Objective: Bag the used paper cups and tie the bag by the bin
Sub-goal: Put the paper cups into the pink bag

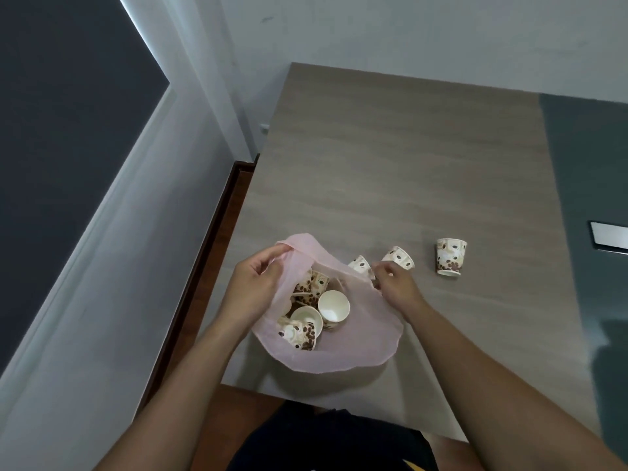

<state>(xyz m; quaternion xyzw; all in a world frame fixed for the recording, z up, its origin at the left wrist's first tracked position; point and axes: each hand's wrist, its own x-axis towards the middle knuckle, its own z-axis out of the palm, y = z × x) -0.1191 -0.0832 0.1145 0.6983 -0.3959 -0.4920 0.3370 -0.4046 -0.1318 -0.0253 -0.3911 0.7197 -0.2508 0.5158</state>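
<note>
A thin pink plastic bag (360, 341) lies open on the near end of the wooden table (407, 158). Several paper cups with a coffee-bean print (333, 309) sit inside it. My left hand (258, 283) pinches the bag's left rim and lifts it. My right hand (394, 283) grips the right rim. Three more cups rest on the table outside the bag: one (361, 265) just behind the rim, one (399, 257) on its side above my right hand, and one (450, 256) farther right.
A flat dark device with a pale screen (608, 239) lies at the table's right edge on a dark grey strip. A white wall and a dark panel (68, 130) run along the left. Brown floor (221, 232) shows in the gap beside the table.
</note>
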